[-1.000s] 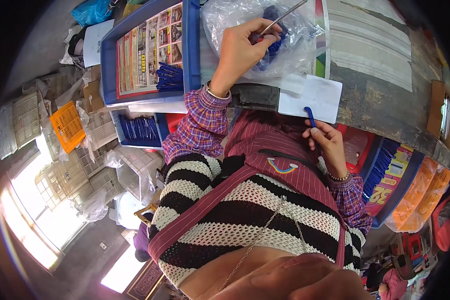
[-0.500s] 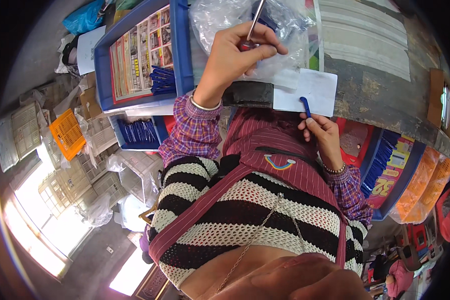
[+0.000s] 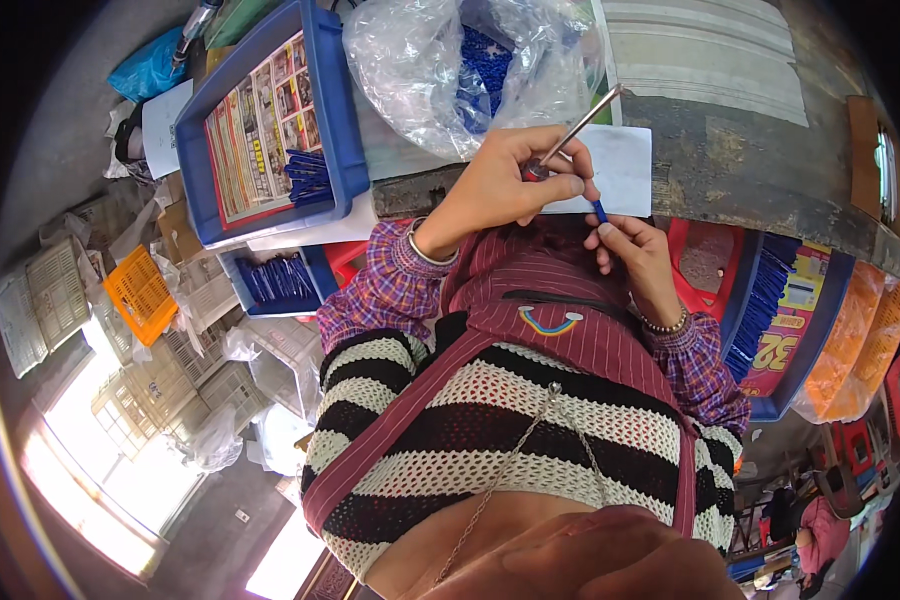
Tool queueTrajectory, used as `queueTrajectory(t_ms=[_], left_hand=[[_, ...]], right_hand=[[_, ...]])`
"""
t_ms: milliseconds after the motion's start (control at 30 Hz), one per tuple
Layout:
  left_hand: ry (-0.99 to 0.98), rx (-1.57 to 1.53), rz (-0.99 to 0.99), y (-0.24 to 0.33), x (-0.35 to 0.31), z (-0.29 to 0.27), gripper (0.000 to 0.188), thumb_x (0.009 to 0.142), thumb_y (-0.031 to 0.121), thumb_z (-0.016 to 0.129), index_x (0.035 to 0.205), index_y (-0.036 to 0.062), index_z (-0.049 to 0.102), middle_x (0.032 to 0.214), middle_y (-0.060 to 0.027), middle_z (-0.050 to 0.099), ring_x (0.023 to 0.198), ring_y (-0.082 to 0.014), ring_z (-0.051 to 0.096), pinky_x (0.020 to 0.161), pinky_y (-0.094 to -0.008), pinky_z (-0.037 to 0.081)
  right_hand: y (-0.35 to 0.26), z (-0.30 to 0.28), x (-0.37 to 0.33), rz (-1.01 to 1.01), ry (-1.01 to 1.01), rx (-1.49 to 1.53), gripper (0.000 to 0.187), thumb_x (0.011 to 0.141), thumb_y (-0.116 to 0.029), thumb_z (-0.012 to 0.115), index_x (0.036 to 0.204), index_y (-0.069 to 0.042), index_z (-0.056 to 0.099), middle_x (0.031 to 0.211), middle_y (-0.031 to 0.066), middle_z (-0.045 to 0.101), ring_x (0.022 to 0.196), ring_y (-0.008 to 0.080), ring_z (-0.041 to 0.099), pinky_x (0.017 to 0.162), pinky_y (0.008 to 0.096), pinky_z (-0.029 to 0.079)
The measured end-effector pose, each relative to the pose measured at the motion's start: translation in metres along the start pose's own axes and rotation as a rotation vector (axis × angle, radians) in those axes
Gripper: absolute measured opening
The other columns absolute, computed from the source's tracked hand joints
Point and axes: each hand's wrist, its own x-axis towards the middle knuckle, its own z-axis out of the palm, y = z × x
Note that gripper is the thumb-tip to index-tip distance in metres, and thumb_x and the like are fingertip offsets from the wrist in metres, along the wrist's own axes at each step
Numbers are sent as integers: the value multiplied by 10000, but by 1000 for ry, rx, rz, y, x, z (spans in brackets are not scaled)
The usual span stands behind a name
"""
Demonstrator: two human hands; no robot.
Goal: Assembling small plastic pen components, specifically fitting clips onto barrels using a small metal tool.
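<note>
My left hand [image 3: 515,185] is closed around a screwdriver [image 3: 582,125], its metal shaft pointing up and to the right; the fingers cover most of its dark red handle. My right hand [image 3: 638,258] pinches a slim blue plastic piece [image 3: 599,212] between thumb and fingers, over the table's near edge. The left fingertips meet or nearly meet the upper end of that piece; whether they grip it I cannot tell. Under and beyond both hands lies a white paper sheet [image 3: 620,165]. Past the left hand, an opened clear plastic bag [image 3: 400,75] holds many small blue parts [image 3: 485,75].
A blue tray [image 3: 347,130] at the left holds printed sheets and blue pieces [image 3: 308,177]. Below it sits a smaller blue bin [image 3: 315,262] of blue pieces. Right of my lap are a red stool [image 3: 692,285] and another blue tray [image 3: 805,355]. Crates [image 3: 138,295] stand far left.
My left hand has come down and right with the screwdriver, from over the bag to beside the blue piece. The screwdriver now leans further right. The right hand still holds the piece.
</note>
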Motion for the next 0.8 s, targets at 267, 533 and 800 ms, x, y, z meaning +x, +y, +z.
queueTrajectory(t_ms=[267, 533, 800], left_hand=[[-33, -31, -58, -5, 3, -1, 123, 814, 28, 617, 932, 12, 591, 832, -92, 698, 430, -16, 443, 372, -159, 318], [-27, -99, -56, -6, 5, 1, 122, 814, 29, 617, 930, 10, 587, 844, -110, 695, 429, -14, 430, 386, -152, 325], [-4, -306, -152, -12, 4, -4, 136, 792, 2, 622, 920, 15, 576, 832, -143, 656, 454, -42, 448, 417, -159, 348]], right_hand=[[-1, 0, 1, -6, -10, -3, 250, 926, -145, 550, 1086, 38, 610, 816, 33, 642, 623, 37, 537, 564, 180, 453], [-1, -2, 2, 8, -15, 1, 246, 921, -136, 553, 1084, 40, 610, 813, 31, 645, 620, 38, 540, 561, 179, 455], [-1, -2, 2, 12, -17, 10, 247, 918, -134, 556, 1083, 42, 612, 811, 34, 648, 613, 39, 542, 554, 180, 457]])
